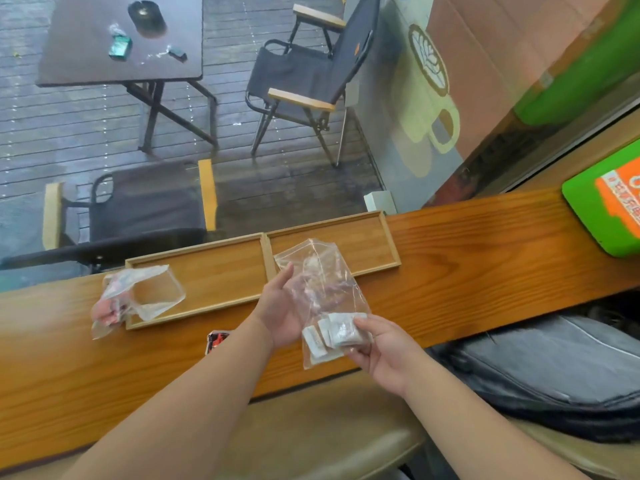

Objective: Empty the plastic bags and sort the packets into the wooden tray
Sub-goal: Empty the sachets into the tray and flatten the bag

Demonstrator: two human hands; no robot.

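A long wooden tray [221,268] with two compartments lies on the wooden counter, and no packets show on its floor. In front of it, a clear plastic bag [323,282] is held up by both hands. My right hand [382,351] grips its lower end, where several white packets [337,332] are bunched. My left hand [282,311] is behind the bag with its fingers reaching up along it. A second clear bag [138,296] with red packets lies over the tray's left end. A red and black packet [216,341] shows beside my left forearm.
The counter [467,265] runs along a window; outside are folding chairs and a dark table. A green box [602,209] sits at the counter's far right. A grey backpack [554,372] lies below the counter on the right, and a padded seat is under my arms.
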